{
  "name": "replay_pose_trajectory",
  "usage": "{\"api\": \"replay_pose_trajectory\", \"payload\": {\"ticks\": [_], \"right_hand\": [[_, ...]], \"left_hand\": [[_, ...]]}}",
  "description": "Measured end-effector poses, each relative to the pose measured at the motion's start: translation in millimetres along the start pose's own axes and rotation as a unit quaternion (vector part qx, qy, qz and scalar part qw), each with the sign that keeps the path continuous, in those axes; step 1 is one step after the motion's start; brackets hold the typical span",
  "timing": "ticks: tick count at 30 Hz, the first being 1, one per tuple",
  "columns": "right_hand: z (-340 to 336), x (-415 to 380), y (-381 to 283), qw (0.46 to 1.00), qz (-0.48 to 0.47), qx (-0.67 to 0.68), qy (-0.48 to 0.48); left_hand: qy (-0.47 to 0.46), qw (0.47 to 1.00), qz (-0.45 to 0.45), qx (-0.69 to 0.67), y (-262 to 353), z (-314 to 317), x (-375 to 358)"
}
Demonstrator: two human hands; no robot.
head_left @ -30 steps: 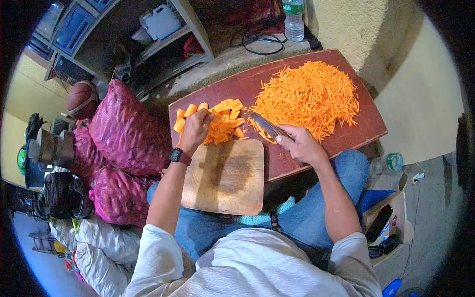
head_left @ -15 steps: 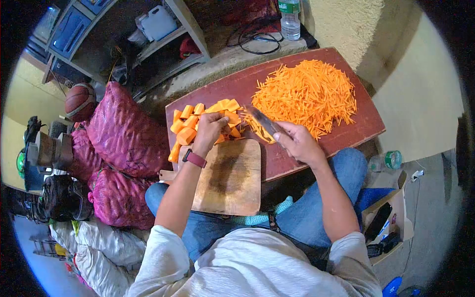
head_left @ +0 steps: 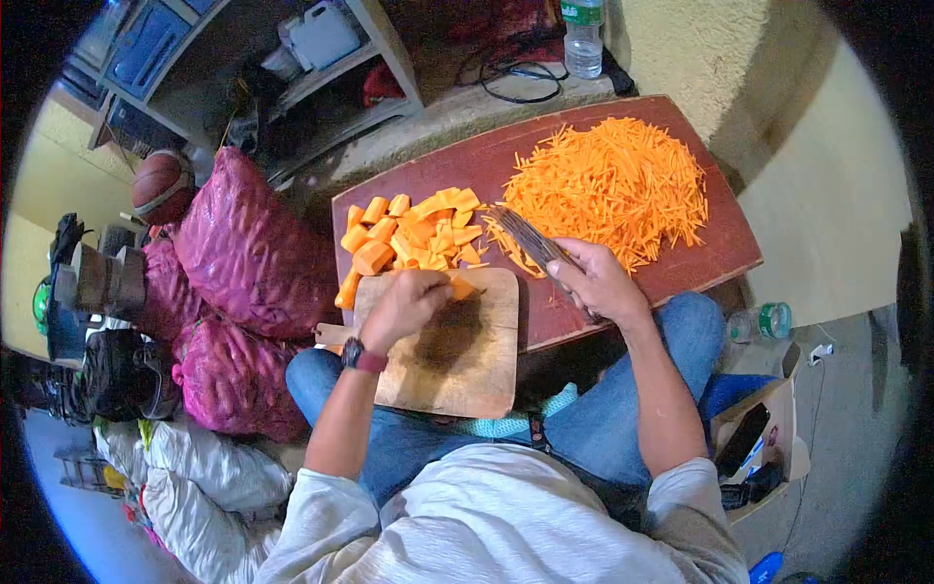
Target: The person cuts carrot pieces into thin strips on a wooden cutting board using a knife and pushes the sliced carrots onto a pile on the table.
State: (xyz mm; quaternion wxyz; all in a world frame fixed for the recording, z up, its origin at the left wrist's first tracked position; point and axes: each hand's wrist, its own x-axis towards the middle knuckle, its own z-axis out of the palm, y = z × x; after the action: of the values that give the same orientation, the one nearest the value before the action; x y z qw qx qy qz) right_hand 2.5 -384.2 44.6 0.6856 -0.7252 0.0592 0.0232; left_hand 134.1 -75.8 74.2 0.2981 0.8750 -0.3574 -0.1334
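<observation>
My left hand (head_left: 411,306) is closed on an orange carrot piece (head_left: 464,287) over the wooden cutting board (head_left: 486,375). The board spans from my lap to the edge of the red table (head_left: 720,243). In my right hand (head_left: 601,282) is a dark-bladed knife (head_left: 525,232), its blade pointing up and left above the tabletop. Just beyond the board lie several carrot chunks (head_left: 375,257) and flat cut pieces (head_left: 428,232). A large heap of thin carrot strips (head_left: 608,190) covers the right part of the table, and a few strips lie under the knife.
Full pink mesh sacks (head_left: 255,253) stand left of the table, a basketball (head_left: 163,187) behind them. White sacks (head_left: 209,516) lie at lower left. A water bottle (head_left: 583,39) and black cable are on the ledge behind. An open box (head_left: 793,428) sits at right.
My left hand has come back from the cut pieces to the board, bringing a carrot piece. The knife stays in my right hand in nearly the same place.
</observation>
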Motion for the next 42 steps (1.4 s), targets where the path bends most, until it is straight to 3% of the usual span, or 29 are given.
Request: {"api": "replay_pose_trajectory", "payload": {"ticks": [2,5,6,11,12,15,21,23,24,28,38,40,42], "right_hand": [[1,-2,2,0.999,0.026,0.013,-0.033],[13,-8,-2,0.998,0.024,0.003,-0.057],[17,-11,-8,0.998,0.020,0.000,-0.063],[41,-33,-27,0.994,0.027,-0.035,-0.102],[52,-40,-47,0.991,0.068,-0.033,-0.113],[70,-55,-41,0.990,0.047,-0.062,-0.114],[99,-82,-38,0.989,0.047,-0.106,-0.091],[109,-86,-29,0.983,-0.067,-0.157,-0.064],[113,-88,-39,0.986,-0.010,-0.146,-0.077],[122,-86,-50,0.978,0.018,-0.181,-0.105],[132,-109,-64,0.953,-0.006,-0.291,-0.089],[132,-112,-77,0.927,0.104,-0.337,-0.129],[132,-115,-82,0.922,0.106,-0.348,-0.133]], "left_hand": [[0.079,0.988,0.098,0.093,11,-3,-28],[0.149,0.961,0.125,0.199,-3,15,-66],[0.129,0.958,0.120,0.227,-17,29,-78],[0.139,0.976,0.101,0.131,5,49,-112],[0.151,0.977,0.096,0.119,8,47,-112],[0.170,0.979,0.067,0.092,0,46,-109],[0.135,0.982,0.105,0.079,-15,49,-105],[0.140,0.982,0.097,0.077,-12,51,-107],[0.146,0.982,0.089,0.081,-9,51,-107],[0.127,0.988,0.066,0.062,-6,58,-108],[0.135,0.974,0.110,0.145,-9,69,-115],[0.131,0.975,0.113,0.140,-10,70,-115],[0.123,0.977,0.110,0.138,-10,69,-114]]}}
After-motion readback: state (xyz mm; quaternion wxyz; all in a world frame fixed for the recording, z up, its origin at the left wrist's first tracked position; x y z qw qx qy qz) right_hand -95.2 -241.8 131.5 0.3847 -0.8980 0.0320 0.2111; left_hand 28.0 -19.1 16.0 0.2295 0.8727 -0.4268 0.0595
